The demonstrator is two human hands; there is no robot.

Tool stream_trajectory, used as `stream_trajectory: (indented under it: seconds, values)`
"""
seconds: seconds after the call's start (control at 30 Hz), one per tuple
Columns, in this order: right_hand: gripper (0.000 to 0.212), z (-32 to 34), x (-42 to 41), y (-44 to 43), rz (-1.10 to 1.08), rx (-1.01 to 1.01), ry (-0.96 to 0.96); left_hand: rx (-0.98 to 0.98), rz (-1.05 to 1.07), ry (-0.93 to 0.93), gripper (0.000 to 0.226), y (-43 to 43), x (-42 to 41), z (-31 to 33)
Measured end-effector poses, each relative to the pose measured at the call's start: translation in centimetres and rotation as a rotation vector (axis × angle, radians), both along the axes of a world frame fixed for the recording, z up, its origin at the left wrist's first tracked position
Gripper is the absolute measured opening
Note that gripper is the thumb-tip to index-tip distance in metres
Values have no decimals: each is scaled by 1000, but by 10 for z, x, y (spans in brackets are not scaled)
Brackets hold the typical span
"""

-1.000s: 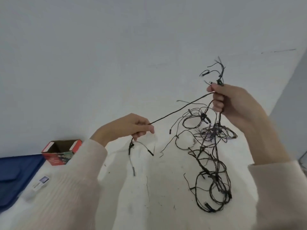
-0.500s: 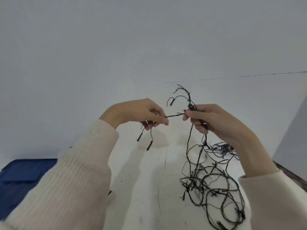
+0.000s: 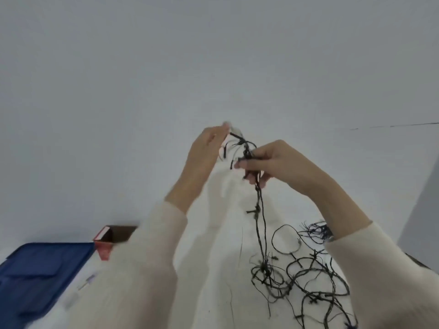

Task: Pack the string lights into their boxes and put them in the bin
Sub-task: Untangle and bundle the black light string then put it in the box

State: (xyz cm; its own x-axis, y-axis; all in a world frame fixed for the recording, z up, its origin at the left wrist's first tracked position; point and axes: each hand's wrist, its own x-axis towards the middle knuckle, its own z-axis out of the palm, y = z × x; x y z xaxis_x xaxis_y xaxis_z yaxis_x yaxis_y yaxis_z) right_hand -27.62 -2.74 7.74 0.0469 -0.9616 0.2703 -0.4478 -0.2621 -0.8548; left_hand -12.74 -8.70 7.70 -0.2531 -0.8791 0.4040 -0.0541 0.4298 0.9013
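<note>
black string lights (image 3: 259, 224) gripped by right hand (image 3: 273, 162)

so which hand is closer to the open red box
Left. The left hand is raised above and right of the red box; the right hand is farther right, beyond it, gripping the string lights.

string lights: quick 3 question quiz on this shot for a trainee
1. True or false: the lights are already packed in the box.
2. Most of the lights lie: A in the box; B loose on the table; C on the floor.
3. Which hand grips the gathered strands up high?
Key: 1 false; 2 B; 3 the right hand.
</note>
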Motion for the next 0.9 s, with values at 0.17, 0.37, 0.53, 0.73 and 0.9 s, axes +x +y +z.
stream_trajectory:
  seconds: [0.17,0.37,0.53,0.73,0.9]
  values:
    - [11,60,18,-28,-12,-27,-413,161,-359,175,86,19,-42,-51]
    - [13,128,-15,-41,-208,-401,-997,220,-579,-588,13,-16,-16,-66]
    - [24,104,-85,-47,-615,-572,-625,260,-375,-494,29,-44,12,-5]
    - [17,75,-94,-18,-384,418,519,-59,-231,-688,19,-21,6,150]
    - [58,113,-64,-7,-211,129,283,-154,-153,-995,9,-3,-21,188]
